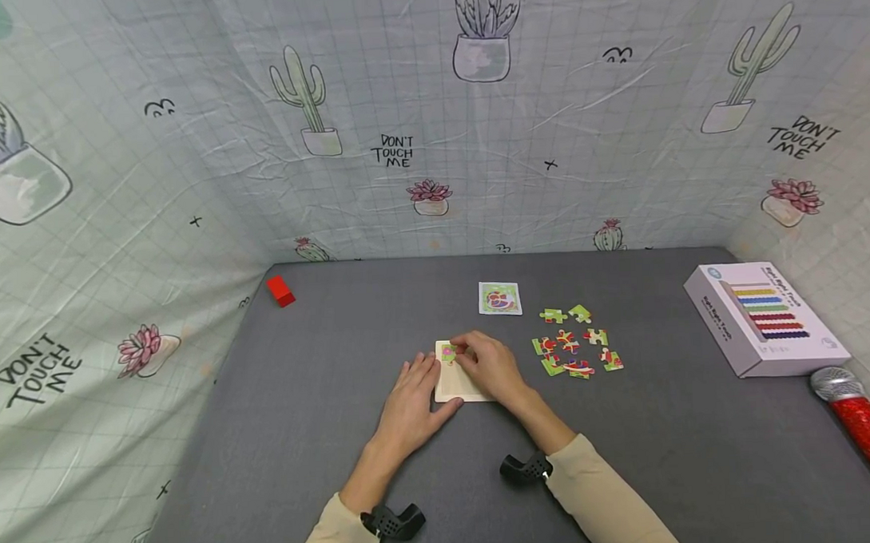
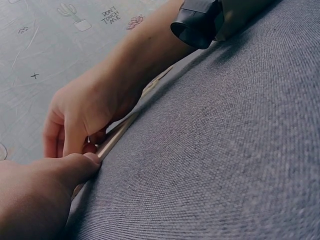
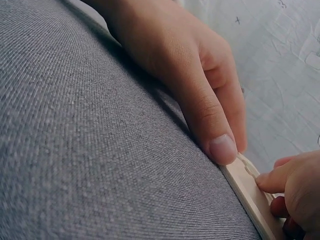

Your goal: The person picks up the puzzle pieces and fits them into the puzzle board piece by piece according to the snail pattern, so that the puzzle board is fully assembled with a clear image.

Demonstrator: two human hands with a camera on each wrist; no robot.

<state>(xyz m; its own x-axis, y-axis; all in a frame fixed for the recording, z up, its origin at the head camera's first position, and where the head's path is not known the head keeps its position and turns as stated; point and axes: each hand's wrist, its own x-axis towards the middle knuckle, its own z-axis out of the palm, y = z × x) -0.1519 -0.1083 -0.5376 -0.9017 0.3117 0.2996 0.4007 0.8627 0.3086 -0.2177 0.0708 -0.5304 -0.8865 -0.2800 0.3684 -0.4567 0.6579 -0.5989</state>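
Leftward, wide tabletop [image 1: 306, 404], left hand [image 1: 409, 407] at tray [image 1: 459, 389] edge, right [image 1: 493, 369] pinching piece [image 1: 448, 353]

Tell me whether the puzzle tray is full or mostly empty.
Mostly empty where visible: the tray shows bare pale wood below a patterned piece at its far-left corner. Loose pieces lie outside; the right hand hides part.
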